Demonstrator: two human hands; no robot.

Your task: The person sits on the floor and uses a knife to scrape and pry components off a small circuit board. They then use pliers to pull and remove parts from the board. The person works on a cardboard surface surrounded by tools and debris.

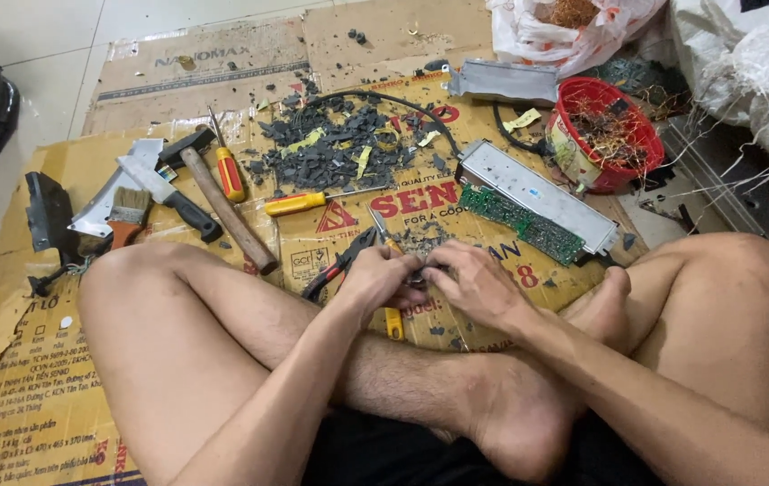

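Both hands meet over crossed legs: left hand point(375, 279) curled, right hand point(474, 283) fingers bent, apparently pinching

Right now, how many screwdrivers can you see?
3: one beside the hammer, one below the black scrap pile, one under the hands; others may be hidden.

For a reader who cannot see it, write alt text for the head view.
A person sits cross-legged on cardboard, left hand and right hand together on a small dark part. Ahead lie pliers, screwdrivers, a hammer, a circuit board and a red basket.
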